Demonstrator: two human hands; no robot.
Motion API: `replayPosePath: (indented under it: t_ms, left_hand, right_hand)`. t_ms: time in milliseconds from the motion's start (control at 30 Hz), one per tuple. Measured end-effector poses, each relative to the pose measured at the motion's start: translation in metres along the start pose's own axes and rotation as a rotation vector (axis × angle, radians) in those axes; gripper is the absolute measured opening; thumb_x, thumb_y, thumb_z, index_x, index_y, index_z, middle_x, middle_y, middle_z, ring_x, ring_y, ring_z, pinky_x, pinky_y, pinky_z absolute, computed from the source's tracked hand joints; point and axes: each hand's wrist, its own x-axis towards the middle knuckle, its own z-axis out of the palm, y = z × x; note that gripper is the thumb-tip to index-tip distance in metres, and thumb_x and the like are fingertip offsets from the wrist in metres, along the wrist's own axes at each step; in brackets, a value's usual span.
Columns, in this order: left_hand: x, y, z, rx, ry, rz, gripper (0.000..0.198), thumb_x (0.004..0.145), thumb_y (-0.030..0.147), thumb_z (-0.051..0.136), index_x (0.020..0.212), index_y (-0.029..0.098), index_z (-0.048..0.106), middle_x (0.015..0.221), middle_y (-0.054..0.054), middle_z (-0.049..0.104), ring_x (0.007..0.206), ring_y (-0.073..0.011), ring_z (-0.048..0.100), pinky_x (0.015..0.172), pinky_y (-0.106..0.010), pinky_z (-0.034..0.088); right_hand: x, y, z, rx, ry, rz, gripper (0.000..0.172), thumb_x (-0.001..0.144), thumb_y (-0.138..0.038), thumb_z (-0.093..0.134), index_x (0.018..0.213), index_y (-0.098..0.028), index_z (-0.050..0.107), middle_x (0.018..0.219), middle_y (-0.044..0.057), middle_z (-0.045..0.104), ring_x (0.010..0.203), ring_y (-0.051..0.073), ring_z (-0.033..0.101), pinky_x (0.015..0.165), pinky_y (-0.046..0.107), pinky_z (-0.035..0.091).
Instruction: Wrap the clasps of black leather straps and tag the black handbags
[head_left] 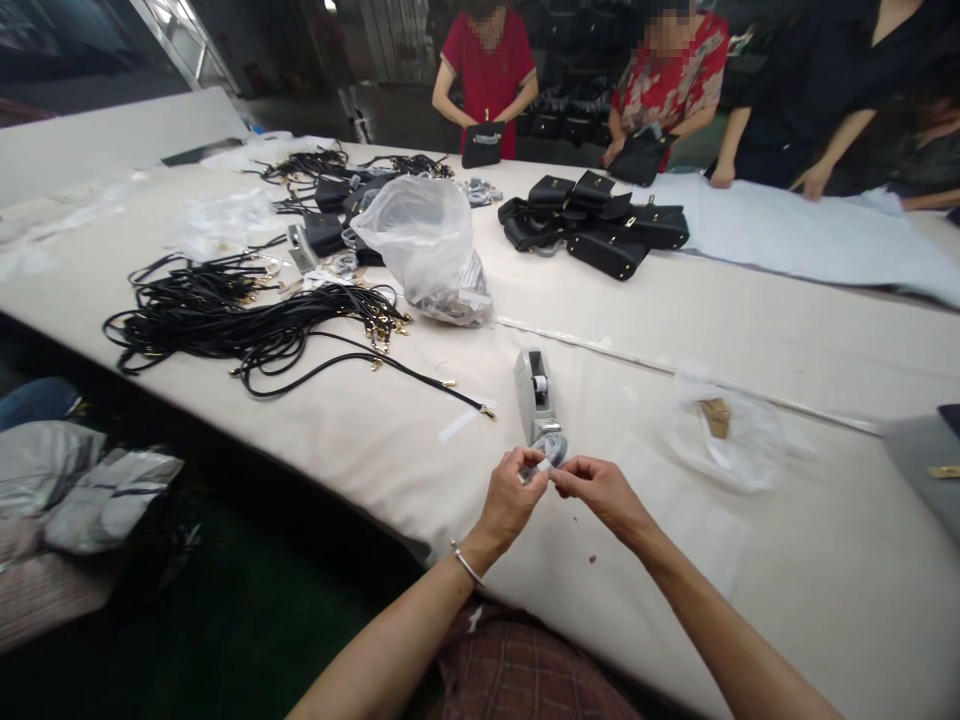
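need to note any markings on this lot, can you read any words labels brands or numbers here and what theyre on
No word, brand or number can be read anywhere in this view. Too small or blurred to read: any marks on the gold fittings of the black handbags, the white paper tag among the black cords, the silver bag at lower left, and the brown paper slip in the clear plastic bag.

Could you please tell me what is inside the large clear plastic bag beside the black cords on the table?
Through the film of the clear plastic bag, a dark grey bundle lies at the bottom. The cloudy plastic covers it, so its individual pieces cannot be made out.
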Motion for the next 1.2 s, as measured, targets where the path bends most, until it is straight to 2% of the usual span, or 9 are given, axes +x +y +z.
replayPosePath:
  t_ms: [167,300,433,600,733,800,900,1033,1200]
  left_hand:
    - [-0.008,0.007,0.018,-0.159,-0.121,0.017,0.019,0.082,0.028,0.064,0.096,0.017,0.067,0.095,-0.006,0.07,0.092,-0.0205,0.062,0.087,-0.03,0.046]
    - [-0.015,0.02,0.041,-0.447,-0.263,-0.111,0.035,0.082,0.042,0.069,0.103,0.015,0.067,0.093,-0.007,0.071,0.081,-0.0176,0.063,0.076,-0.028,0.048]
    - [-0.016,0.023,0.068,-0.584,-0.246,-0.198,0.048,0.077,0.049,0.074,0.111,0.017,0.067,0.102,-0.009,0.072,0.093,-0.0219,0.066,0.084,-0.031,0.05]
    - [-0.01,0.014,0.098,-0.398,-0.134,-0.174,0.06,0.064,0.06,0.079,0.106,0.017,0.07,0.098,-0.007,0.074,0.092,-0.0257,0.068,0.08,-0.032,0.054]
    - [-0.009,0.002,0.122,-0.136,-0.013,0.054,0.056,0.066,0.063,0.074,0.1,0.018,0.071,0.095,-0.008,0.072,0.088,-0.0273,0.068,0.078,-0.038,0.056]
    - [-0.012,-0.004,0.134,-0.007,0.038,0.203,0.044,0.073,0.058,0.07,0.096,0.02,0.072,0.094,-0.009,0.07,0.089,-0.0275,0.067,0.082,-0.041,0.056]
    - [-0.021,-0.011,0.149,0.134,0.037,0.344,0.028,0.082,0.044,0.061,0.097,0.022,0.073,0.092,-0.009,0.067,0.089,-0.027,0.066,0.084,-0.043,0.056]
    - [-0.03,-0.006,0.155,0.226,0.015,0.369,0.023,0.081,0.032,0.058,0.096,0.022,0.073,0.1,-0.011,0.065,0.101,-0.0288,0.064,0.091,-0.047,0.055]
    - [-0.041,-0.007,0.15,0.266,-0.166,0.302,0.032,0.078,0.024,0.062,0.108,0.026,0.072,0.121,-0.013,0.063,0.119,-0.0309,0.058,0.104,-0.051,0.047]
  right_hand:
    - [-0.003,0.018,-0.025,0.015,0.083,-0.025,0.028,0.061,-0.039,0.082,0.06,-0.018,0.065,0.056,-0.001,0.063,0.057,0.015,0.051,0.058,0.028,0.037]
    - [-0.012,0.027,-0.036,0.144,0.265,-0.08,0.036,0.048,-0.032,0.085,0.064,-0.022,0.054,0.053,-0.009,0.049,0.054,0.012,0.042,0.053,0.026,0.033]
    - [-0.019,0.037,-0.039,0.295,0.422,-0.148,0.042,0.052,-0.043,0.082,0.061,-0.023,0.046,0.056,-0.007,0.045,0.058,0.013,0.041,0.056,0.027,0.037]
    - [-0.031,0.051,-0.044,0.388,0.495,-0.166,0.034,0.061,-0.051,0.079,0.058,-0.02,0.064,0.069,0.001,0.058,0.073,0.021,0.053,0.073,0.033,0.043]
    - [-0.044,0.06,-0.055,0.465,0.385,-0.126,0.045,0.066,-0.064,0.074,0.068,-0.019,0.072,0.075,0.004,0.064,0.076,0.023,0.057,0.072,0.034,0.041]
    - [-0.051,0.066,-0.061,0.534,0.289,-0.091,0.052,0.07,-0.07,0.068,0.076,-0.019,0.073,0.076,0.005,0.066,0.075,0.022,0.057,0.067,0.032,0.039]
    - [-0.058,0.079,-0.067,0.674,0.169,-0.007,0.049,0.073,-0.068,0.068,0.086,-0.02,0.072,0.08,0.004,0.068,0.078,0.019,0.057,0.067,0.028,0.036]
    - [-0.059,0.097,-0.077,0.819,0.065,0.1,0.043,0.07,-0.059,0.077,0.088,-0.022,0.069,0.081,0.001,0.068,0.075,0.015,0.056,0.066,0.025,0.034]
    - [-0.059,0.118,-0.094,0.883,-0.123,0.126,0.044,0.07,-0.058,0.078,0.093,-0.021,0.071,0.089,0.004,0.07,0.077,0.014,0.058,0.065,0.024,0.036]
